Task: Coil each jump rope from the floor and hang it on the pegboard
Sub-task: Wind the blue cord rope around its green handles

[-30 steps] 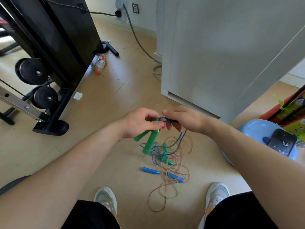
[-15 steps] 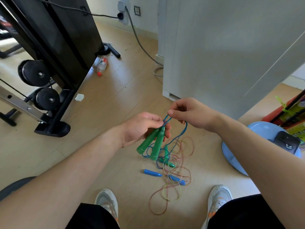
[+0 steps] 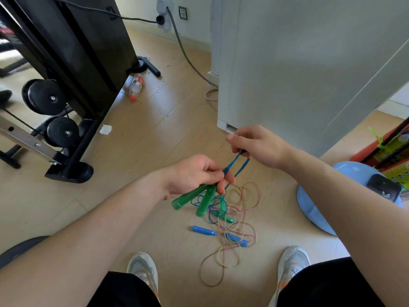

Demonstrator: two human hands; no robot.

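Green handles point(image 3: 206, 201) (two) gripped in left hand point(image 3: 194, 173); right hand point(image 3: 256, 145) pinches one blue cord point(image 3: 231, 163), seemingly looped.

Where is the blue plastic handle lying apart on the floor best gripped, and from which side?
Pinch the blue plastic handle across its thick middle, from above, toward its blunt left end: it lies flat and bare there, while its tapered right end meets the tangled cords.

Pale wood-look floor point(image 3: 155, 134) runs to a white wall with a socket point(image 3: 182, 12). A black exercise machine point(image 3: 73, 52) stands at the left and a tall grey-white cabinet point(image 3: 298, 63) at the right. A grey cable point(image 3: 188, 58) trails between them, and a plastic bottle point(image 3: 136, 84) lies by the machine in soft daylight.
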